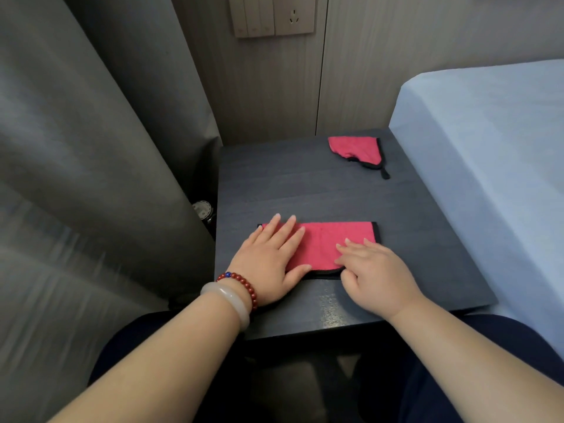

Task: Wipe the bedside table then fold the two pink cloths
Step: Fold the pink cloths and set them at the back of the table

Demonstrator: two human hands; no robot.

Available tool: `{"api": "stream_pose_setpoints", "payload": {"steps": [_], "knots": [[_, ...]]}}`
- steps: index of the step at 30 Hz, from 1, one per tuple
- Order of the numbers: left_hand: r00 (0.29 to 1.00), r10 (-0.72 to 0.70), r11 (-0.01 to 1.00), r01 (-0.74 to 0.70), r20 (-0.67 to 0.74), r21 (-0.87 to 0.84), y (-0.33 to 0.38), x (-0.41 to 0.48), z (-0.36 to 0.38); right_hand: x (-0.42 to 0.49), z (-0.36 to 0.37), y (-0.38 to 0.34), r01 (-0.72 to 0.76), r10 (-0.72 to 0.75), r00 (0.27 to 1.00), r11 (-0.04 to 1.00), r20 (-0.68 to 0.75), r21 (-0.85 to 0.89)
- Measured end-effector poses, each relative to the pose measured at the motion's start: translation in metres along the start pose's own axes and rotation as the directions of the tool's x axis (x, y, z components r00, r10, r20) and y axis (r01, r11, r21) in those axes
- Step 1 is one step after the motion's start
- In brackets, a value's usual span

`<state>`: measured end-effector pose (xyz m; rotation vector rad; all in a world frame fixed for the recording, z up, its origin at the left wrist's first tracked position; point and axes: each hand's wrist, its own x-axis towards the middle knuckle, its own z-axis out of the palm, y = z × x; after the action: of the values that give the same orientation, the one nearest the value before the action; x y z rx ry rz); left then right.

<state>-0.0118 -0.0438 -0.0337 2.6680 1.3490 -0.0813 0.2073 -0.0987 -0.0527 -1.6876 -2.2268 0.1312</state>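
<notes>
A single wide-angle view, worn on the person's head, looks forward and steeply down from close over the dark worktop. A wall switch panel lies at 12 o'clock, the bed at 3, a curtain at 9, and the forearms enter from 6.

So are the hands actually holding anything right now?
Nothing is gripped: the left hand presses flat on the near cloth at its left end, the right hand rests on its near edge.
</notes>
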Motion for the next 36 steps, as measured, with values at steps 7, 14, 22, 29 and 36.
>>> {"api": "stream_pose_setpoints", "payload": {"steps": [7,14,22,29,36], "knots": [[0.985,-0.162,0.987,0.161,-0.057,-0.025,0.017,0.017,0.014,0.025,0.005,-0.027,-0.166,0.165,0.986,0.983,-0.022,-0.073],[0.977,-0.213,0.977,0.213,0.015,-0.011,-0.002,0.015,0.031,0.036,0.022,0.008,-0.326,0.362,0.897,0.929,0.254,-0.175],[0.959,-0.283,0.959,0.282,0.026,0.014,0.008,0.014,0.026,0.03,0.012,0.01,-0.434,0.482,0.851,0.869,0.21,-0.235],[0.888,-0.438,0.898,0.426,0.142,0.11,0.029,0.005,0.013,0.015,0.005,0.024,-0.576,0.612,0.779,0.784,0.135,-0.231],[0.974,-0.225,0.972,0.222,0.028,0.082,0.03,0.005,0.011,0.059,0.003,0.047,-0.422,0.486,0.853,0.856,0.188,-0.299]]}}
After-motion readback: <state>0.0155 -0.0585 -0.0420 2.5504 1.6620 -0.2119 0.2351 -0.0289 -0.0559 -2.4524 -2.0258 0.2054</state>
